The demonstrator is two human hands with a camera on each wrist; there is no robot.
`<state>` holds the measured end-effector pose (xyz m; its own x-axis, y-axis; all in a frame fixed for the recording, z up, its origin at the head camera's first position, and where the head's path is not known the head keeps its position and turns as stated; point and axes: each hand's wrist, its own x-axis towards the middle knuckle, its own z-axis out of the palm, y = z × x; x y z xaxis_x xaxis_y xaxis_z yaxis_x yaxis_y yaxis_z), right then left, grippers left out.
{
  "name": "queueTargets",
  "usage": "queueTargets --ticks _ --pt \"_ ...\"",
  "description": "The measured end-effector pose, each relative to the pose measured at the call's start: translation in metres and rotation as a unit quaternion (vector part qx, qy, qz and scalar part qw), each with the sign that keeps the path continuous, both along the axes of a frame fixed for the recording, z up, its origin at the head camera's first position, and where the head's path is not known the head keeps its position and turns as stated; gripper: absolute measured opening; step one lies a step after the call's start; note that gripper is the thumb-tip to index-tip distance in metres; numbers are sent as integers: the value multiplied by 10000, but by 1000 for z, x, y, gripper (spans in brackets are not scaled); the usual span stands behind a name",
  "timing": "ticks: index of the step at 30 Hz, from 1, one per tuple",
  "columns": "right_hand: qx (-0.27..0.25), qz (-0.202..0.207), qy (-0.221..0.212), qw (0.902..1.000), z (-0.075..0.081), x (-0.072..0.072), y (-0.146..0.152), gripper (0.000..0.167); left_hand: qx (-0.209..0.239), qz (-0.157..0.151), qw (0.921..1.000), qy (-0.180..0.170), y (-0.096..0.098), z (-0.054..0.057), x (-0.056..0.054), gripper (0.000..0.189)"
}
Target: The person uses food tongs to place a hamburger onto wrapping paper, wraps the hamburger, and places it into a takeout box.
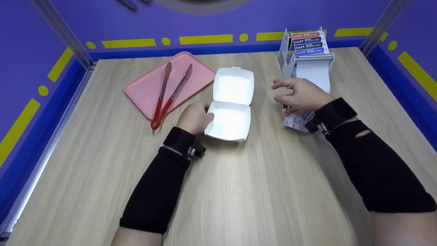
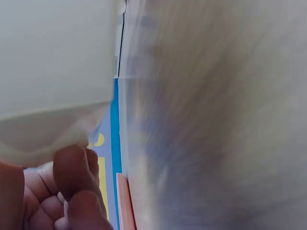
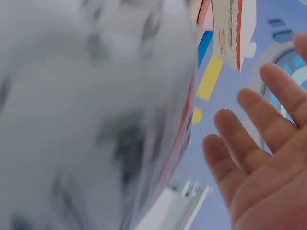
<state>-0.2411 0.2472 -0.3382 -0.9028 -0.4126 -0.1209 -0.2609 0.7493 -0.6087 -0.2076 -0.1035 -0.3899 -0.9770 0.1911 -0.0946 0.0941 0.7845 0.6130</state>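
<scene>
An opened white takeout clamshell box (image 1: 233,86) stands at the middle of the table in the head view, its lid tilted back. My left hand (image 1: 195,118) pinches its near left side between thumb and fingers. The left wrist view shows curled fingers (image 2: 76,177) at the lower edge of the box wall (image 2: 53,57). My right hand (image 1: 302,94) hovers with fingers spread over a bundle in printed paper (image 1: 296,120), partly hidden beneath it. Close and blurred, that paper bundle (image 3: 110,115) fills the left of the right wrist view, apart from the straight fingers (image 3: 240,139).
Red-handled tongs (image 1: 164,102) lie on a pink tray (image 1: 143,90) at the back left. A dispenser (image 1: 309,51) with marked labels and a hanging white sheet (image 1: 312,73) stands at the back right. Purple walls (image 1: 205,24) bound the table.
</scene>
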Motion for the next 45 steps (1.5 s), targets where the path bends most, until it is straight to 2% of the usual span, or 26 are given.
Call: queueTargets --ticks 5,8,11,13,16,24,31,38,45 --pt "650 329 -453 9963 4 3 21 84 -62 195 9998 8 2 -1 1 19" --pt "987 451 -585 9924 1 3 31 106 -111 242 9996 -9 3 -2 1 20" --pt "1266 449 -775 9879 -6 4 36 121 -146 275 9995 -21 4 -3 2 24" --pt "1395 427 -866 9855 -11 4 36 126 -151 284 9995 -25 4 -4 2 26" --pt "1430 368 -971 9843 -17 5 35 127 -152 278 9995 -13 4 -4 2 26" --pt "1473 406 -744 9854 -26 8 28 123 -261 269 9993 -82 7 -5 3 19" --pt "1543 371 -399 9865 -30 9 27 114 -152 269 9995 -64 8 -4 2 22" --pt "1651 276 44 9859 -33 13 24 107 -157 110 9998 23 9 -5 1 22" --pt "1369 113 266 9902 -32 16 15 108 -150 35 9999 75 10 -5 3 18"
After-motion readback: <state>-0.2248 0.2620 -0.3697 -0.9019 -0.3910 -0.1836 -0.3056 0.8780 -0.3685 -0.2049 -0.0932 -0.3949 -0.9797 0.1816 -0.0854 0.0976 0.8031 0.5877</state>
